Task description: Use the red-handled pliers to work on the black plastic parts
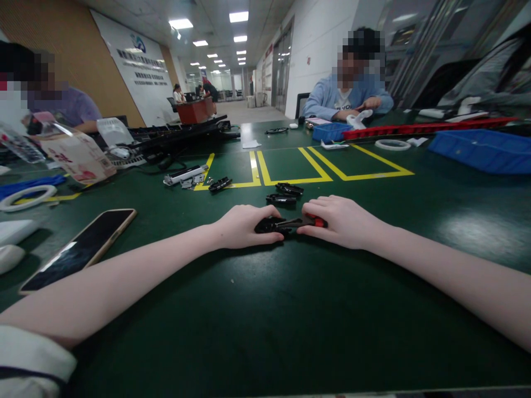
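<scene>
My left hand [244, 225] rests on the green table [290, 309] and grips a small black plastic part [269, 225]. My right hand [340, 221] holds a red-handled tool [317, 222] whose dark tip points left into that part. Both hands meet at the table's middle. Two more black parts [286, 194] lie just beyond them, and another black part [220, 184] sits further left near the yellow tape.
A phone [81, 249] lies face up at the left. White rings [25, 197], a printed bag [77, 155] and cables crowd the far left. Blue bins [481, 149] and a red tray [415, 129] stand at right. A person in blue [348, 97] sits opposite; another sits at far left.
</scene>
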Tool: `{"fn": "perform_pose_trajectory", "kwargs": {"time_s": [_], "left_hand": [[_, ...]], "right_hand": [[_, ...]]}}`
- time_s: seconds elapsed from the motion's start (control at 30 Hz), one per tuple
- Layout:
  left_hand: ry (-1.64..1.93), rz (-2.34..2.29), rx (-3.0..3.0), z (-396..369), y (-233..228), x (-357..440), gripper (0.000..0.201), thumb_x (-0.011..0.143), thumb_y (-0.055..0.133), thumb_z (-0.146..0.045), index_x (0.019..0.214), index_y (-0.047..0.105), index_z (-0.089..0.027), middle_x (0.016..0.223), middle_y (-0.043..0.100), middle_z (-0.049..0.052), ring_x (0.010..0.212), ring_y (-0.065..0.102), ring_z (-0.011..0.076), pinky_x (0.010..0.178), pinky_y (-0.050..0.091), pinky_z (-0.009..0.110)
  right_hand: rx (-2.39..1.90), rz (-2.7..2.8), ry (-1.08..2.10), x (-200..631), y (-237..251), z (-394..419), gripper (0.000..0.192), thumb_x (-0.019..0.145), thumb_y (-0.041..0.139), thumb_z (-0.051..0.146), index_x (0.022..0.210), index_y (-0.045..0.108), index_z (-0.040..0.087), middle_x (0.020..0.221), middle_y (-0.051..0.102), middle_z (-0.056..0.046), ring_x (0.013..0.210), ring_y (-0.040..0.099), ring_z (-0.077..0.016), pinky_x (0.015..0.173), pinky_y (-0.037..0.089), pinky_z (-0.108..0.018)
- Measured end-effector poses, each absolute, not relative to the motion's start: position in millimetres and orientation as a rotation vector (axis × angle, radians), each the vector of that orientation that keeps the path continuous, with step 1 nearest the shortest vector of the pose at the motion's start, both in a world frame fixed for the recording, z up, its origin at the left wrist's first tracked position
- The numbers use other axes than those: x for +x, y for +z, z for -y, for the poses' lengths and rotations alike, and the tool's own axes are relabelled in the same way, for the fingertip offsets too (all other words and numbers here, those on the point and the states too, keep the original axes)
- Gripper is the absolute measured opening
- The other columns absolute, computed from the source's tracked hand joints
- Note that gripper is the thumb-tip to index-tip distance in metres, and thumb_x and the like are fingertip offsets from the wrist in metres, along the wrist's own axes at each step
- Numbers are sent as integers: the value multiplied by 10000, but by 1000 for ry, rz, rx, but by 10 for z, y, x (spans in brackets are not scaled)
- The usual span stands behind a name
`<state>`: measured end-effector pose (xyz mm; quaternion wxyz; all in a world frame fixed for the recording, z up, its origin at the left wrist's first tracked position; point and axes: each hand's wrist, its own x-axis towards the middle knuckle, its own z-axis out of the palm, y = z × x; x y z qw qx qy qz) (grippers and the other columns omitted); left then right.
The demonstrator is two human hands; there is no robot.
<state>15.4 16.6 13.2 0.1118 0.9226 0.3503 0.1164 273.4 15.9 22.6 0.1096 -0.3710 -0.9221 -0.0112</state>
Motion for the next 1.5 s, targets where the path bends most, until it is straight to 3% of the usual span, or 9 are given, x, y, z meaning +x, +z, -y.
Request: {"fn": "perform_pose_trajectory", "kwargs": {"time_s": [0.83,1.5], "left_hand": [[372,-986,2695,-175,112,137,393,939,558,-507,1171,555,-190,942,724,50,751,652,199,641,430,285],[342,-999,2716,-182,113,156,380,931,550,-524,1122,579,-197,913,718,40,720,637,190,618,398,274]], "right_hand": [[-1169,2711,45,2696,244,-125,417,925,457,605,823,560,214,821,656,-83,735,598,-248,634,395,-336],[-1073,2729,-124,2706,245,-131,415,945,448,585,808,556,207,773,645,-73,683,584,-230,611,379,-322]]}}
